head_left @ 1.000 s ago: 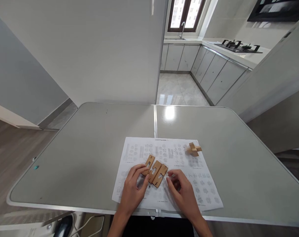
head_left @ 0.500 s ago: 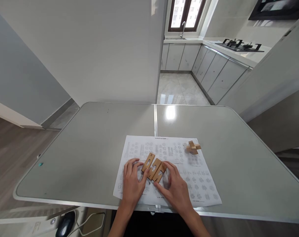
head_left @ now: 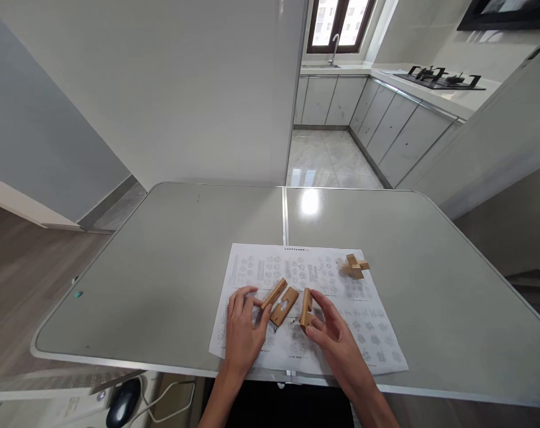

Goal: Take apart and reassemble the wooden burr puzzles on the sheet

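My left hand (head_left: pixel 243 327) pinches a slim wooden puzzle piece (head_left: pixel 274 293) between thumb and fingers, tipped up on its edge. Beside it a second wooden puzzle piece (head_left: pixel 284 306) with a notch lies flat on the printed sheet (head_left: pixel 296 348), untouched. In my right hand (head_left: pixel 336 333) is a third notched wooden piece (head_left: pixel 306 310), gripped at both ends and turned on its side, apart from the other two. Small puzzle diagrams cover the sheet. Toward its upper right corner sits an assembled wooden cross-shaped puzzle (head_left: pixel 355 267).
The grey folding table (head_left: pixel 163 261) has a metal seam down its middle. A small green bit (head_left: pixel 78 294) lies near its left edge. Below the front left edge are a black mouse (head_left: pixel 123 403) and a white cable (head_left: pixel 176 416). A kitchen with a stove (head_left: pixel 439 78) lies beyond.
The three pieces lay flat side by side. My right hand has moved its piece right and turned it on edge; my left hand has tipped its piece up. The view shifted slightly.
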`<state>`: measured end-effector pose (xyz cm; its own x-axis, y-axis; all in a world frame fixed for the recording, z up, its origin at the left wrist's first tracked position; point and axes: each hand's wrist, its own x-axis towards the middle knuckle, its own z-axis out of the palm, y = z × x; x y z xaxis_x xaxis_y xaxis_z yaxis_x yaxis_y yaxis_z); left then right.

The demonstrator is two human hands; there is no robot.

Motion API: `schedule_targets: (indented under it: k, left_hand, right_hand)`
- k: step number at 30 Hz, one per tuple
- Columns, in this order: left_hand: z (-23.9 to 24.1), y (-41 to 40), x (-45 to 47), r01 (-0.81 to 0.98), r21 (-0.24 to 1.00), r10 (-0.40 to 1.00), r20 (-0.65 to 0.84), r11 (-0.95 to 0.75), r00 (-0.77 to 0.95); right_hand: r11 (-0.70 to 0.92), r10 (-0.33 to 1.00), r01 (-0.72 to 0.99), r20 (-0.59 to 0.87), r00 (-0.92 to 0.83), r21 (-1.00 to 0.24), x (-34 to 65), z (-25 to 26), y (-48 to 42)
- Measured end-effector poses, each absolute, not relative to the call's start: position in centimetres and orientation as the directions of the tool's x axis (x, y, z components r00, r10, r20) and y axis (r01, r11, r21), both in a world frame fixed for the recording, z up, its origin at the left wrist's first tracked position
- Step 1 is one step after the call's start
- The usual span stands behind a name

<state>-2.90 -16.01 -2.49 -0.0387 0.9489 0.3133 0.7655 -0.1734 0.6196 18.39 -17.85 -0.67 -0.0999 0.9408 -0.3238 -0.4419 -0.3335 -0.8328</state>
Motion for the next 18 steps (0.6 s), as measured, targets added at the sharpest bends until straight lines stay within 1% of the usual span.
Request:
schedule_targets:
  k: [4, 8, 11, 15, 18]
  left_hand:
    - [-2.4, -16.1, -3.2, 0.718, 0.677, 0.958, 0.282, -0.162, -0.051]
    - [-2.0, -16.1, -3.4, 0.650, 0.744, 0.963, 0.261, -0.157, -0.067]
    - [-1.8, -16.1, -3.5, 0.594, 0.791, 0.964, 0.249, -0.147, -0.093]
    - [-1.7, -16.1, -3.5, 0.561, 0.816, 0.969, 0.228, -0.136, -0.097]
    - [-1.7, -16.2, -3.4, 0.539, 0.829, 0.969, 0.230, -0.146, -0.092]
  right_hand:
    - [-0.378, 0.922, -0.482, -0.367, -0.122, -0.790, 18.3, -0.2, -17.7]
    - [-0.446, 0.895, -0.508, -0.381, -0.233, -0.737, 17.8, -0.6, -17.7]
    - [-0.491, 0.871, -0.516, -0.400, -0.284, -0.702, 17.2, -1.0, -17.8]
    - [-0.523, 0.852, -0.501, -0.396, -0.343, -0.690, 16.3, -0.7, -18.0]
    - [-0.531, 0.844, -0.462, -0.394, -0.364, -0.710, 15.5, -0.2, -17.9]
